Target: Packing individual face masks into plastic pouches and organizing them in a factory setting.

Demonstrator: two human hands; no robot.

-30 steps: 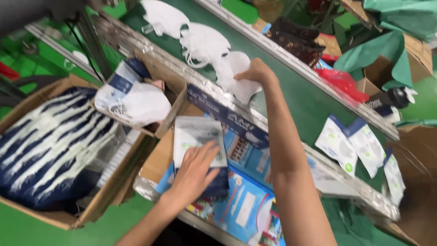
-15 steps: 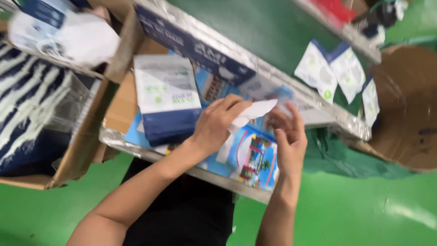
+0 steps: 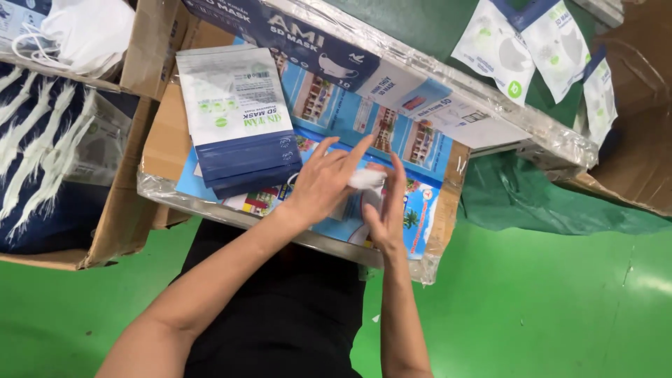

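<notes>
Hands together over the colourful plastic-wrapped tray (image 3: pixel 434 210): my left hand (image 3: pixel 325 185) and right hand (image 3: pixel 385 210) pinch a folded white face mask (image 3: pixel 365 180); loose fingers could let it unfold or slip.

The white mask (image 3: pixel 367 179) between the hands looks like soft matt cloth. The stack of pouches (image 3: pixel 238 119) is glossy plastic film, white and navy. The desk (image 3: pixel 434 210) is brown cardboard under shiny, wrinkled clear wrap. The floor (image 3: pixel 560 301) is smooth, slightly glossy green.
</notes>
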